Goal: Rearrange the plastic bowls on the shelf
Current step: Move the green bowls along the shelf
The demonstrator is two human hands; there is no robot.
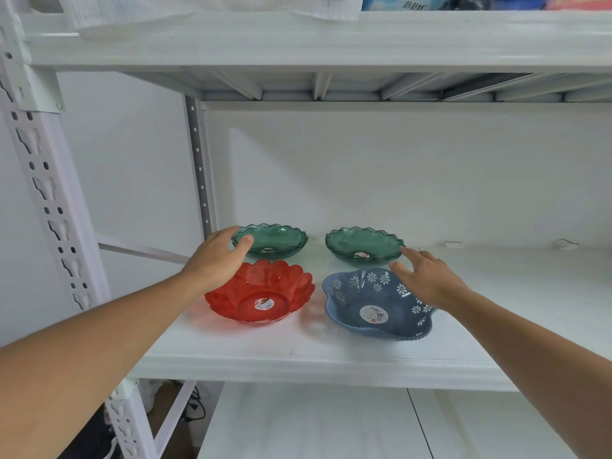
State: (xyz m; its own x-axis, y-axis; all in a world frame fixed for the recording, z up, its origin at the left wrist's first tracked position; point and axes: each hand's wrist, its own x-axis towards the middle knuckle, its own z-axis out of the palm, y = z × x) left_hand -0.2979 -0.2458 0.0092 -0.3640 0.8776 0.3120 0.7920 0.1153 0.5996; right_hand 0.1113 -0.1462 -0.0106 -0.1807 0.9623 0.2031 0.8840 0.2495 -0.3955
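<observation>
Several plastic bowls stand on the white shelf (298,352). At the back are two clear green bowls with wavy rims, the left green bowl (275,241) and the right green bowl (362,248). In front sit a red petal-shaped bowl (265,293) and a blue bowl with white flowers (371,306). My left hand (217,256) reaches over the red bowl's back edge, its thumb at the left green bowl's rim and its fingers curled beside it. My right hand (427,276) hovers with fingers spread over the blue bowl's right rim, its fingertips close to the right green bowl.
A white upper shelf (331,41) runs overhead with a cloth (215,8) and packages on it. A perforated white post (49,200) rises at the left. The shelf extends bare to the right. A lower shelf board (314,425) lies below.
</observation>
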